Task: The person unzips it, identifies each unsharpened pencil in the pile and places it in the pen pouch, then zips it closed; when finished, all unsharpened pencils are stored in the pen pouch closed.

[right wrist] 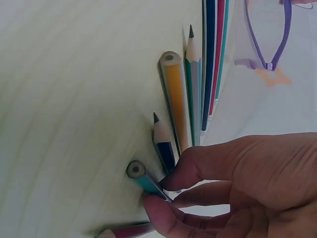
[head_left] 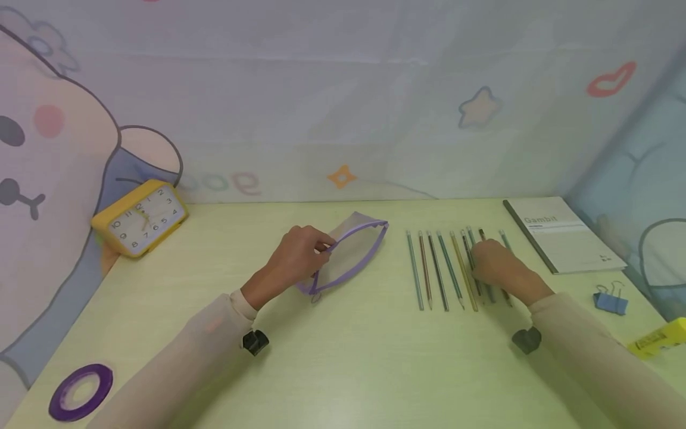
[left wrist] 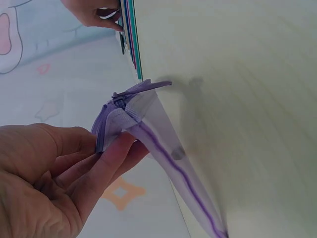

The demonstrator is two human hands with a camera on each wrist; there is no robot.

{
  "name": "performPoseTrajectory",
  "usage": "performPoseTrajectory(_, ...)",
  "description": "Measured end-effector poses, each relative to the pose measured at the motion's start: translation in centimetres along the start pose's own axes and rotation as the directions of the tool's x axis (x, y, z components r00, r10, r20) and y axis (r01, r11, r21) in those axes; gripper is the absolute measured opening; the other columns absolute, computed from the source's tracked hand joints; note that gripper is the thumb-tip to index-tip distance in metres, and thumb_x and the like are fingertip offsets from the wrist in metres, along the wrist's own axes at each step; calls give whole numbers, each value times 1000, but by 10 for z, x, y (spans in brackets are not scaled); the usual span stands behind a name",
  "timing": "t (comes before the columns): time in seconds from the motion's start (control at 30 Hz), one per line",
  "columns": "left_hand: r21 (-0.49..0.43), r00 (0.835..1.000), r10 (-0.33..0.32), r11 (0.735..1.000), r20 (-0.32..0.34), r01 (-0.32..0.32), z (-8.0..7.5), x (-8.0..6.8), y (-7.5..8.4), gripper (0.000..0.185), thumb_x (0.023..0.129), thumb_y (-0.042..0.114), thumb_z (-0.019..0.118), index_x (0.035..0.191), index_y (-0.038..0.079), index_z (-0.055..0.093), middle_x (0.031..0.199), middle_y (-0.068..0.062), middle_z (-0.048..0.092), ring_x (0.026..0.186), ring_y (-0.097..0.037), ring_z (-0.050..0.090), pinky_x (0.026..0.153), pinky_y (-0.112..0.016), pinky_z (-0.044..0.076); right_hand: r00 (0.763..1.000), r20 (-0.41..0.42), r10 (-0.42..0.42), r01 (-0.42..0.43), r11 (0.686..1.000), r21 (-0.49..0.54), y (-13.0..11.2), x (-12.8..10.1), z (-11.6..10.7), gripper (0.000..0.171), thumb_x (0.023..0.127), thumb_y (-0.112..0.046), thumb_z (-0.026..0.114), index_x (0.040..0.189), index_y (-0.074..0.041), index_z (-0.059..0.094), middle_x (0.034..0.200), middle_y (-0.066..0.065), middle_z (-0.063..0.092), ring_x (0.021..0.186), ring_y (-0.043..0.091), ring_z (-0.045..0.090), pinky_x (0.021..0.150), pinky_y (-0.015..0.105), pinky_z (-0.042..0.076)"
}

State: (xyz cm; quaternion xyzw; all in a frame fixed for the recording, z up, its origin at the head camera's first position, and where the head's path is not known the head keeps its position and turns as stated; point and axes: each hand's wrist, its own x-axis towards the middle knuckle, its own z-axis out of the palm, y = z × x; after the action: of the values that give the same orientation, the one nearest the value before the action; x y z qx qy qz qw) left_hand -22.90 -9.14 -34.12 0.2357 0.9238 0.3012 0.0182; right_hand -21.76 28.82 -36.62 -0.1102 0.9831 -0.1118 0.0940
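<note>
My left hand [head_left: 302,253] pinches the edge of a see-through pencil pouch [head_left: 351,276] with purple zipper trim, its mouth spread apart. In the left wrist view, thumb and fingers [left wrist: 111,161] grip the pouch [left wrist: 173,168] close to its zipper end. My right hand [head_left: 495,265] is over the right part of a row of pencils, thumb and forefinger pinching a teal pencil [right wrist: 143,179]. A dark blue pencil [right wrist: 165,151] and a yellow pencil [right wrist: 176,99] lie alongside; a dark red pencil [right wrist: 131,230] lies on the other side.
A yellow clock [head_left: 142,217] stands at back left, with purple tape [head_left: 58,396] at front left. Right of the pencils are a notebook [head_left: 568,232], a blue binder clip [head_left: 610,302] and a yellow object [head_left: 659,338] near the right sleeve. A printed cloth [head_left: 321,107] hangs behind the table.
</note>
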Motion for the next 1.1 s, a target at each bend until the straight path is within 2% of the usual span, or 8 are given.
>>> performPoseTrajectory(0.33, 30, 1000, 23, 999, -9, -23, 0, 1, 0, 28, 94, 4, 62, 119, 0, 74, 109, -16, 77, 91, -26, 77, 48, -19, 45, 999, 1, 38, -38, 999, -5, -3, -2, -4, 27, 82, 6, 50, 66, -12, 38, 58, -4, 32, 52, 10, 33, 49, 23, 30)
performPoseTrajectory(0.47, 39, 1000, 20, 999, -10, -20, 1, 1, 0, 28, 93, 4, 62, 119, 0, 74, 108, -16, 77, 91, -26, 77, 49, -19, 44, 996, 50, 75, -77, 996, 54, 3, -1, -13, 13, 85, 2, 52, 75, -3, 45, 64, 1, 39, 55, 14, 38, 52, 27, 36)
performPoseTrajectory(0.5, 41, 1000, 20, 999, -10, -20, 1, 1, 0, 28, 93, 4, 62, 119, 0, 74, 108, -16, 77, 91, -26, 77, 49, -19, 45, 994, 65, 87, -91, 993, 75, 4, -1, -17, 6, 88, -1, 53, 85, 5, 52, 69, 10, 48, 59, 18, 46, 56, 32, 44)
performPoseTrajectory(0.6, 42, 1000, 16, 999, -6, -15, 0, 2, 1, 29, 93, 4, 62, 119, 0, 74, 107, -16, 77, 91, -26, 77, 49, -19, 45, 986, 125, 108, -135, 963, 231, 7, -1, -32, 53, 95, -10, 54, 136, 21, 41, 93, 28, 61, 77, 30, 63, 85, 56, 54)
performPoseTrajectory(0.73, 30, 1000, 10, 1000, 0, -10, -1, 3, 2, 29, 93, 4, 62, 119, 0, 74, 108, -16, 77, 92, -25, 77, 50, -19, 46, 986, 165, 28, -109, 857, 503, 2, -4, -52, 81, 101, -19, 50, 161, 3, 0, 134, 33, 54, 114, 38, 64, 109, 64, 38)
performPoseTrajectory(0.87, 15, 1000, 1, 1000, 1, -1, -2, 3, 2, 29, 93, 4, 62, 119, 0, 74, 108, -16, 77, 92, -26, 77, 52, -20, 50, 967, 204, -150, -36, 715, 698, -25, -10, -61, 77, 101, -20, 53, 164, -15, 9, 142, 24, 46, 137, 33, 47, 115, 48, 37)
performPoseTrajectory(0.97, 4, 1000, -12, 1000, 5, 12, -3, 2, 2, 29, 93, 5, 62, 120, 0, 74, 108, -17, 77, 89, -25, 78, 52, -22, 53, 923, 259, -283, -47, 586, 809, -56, -12, -55, 70, 101, -18, 56, 163, -16, 22, 132, 15, 50, 130, 25, 50, 112, 35, 41)
performPoseTrajectory(1.1, -5, 1000, -18, 1000, 7, 18, -3, 2, 3, 30, 94, 5, 62, 120, 1, 74, 109, -17, 77, 85, -23, 78, 53, -22, 53, 868, 311, -387, -113, 457, 882, -90, -8, -39, 69, 99, -13, 59, 161, -12, 27, 121, 6, 56, 116, 22, 61, 103, 27, 49)
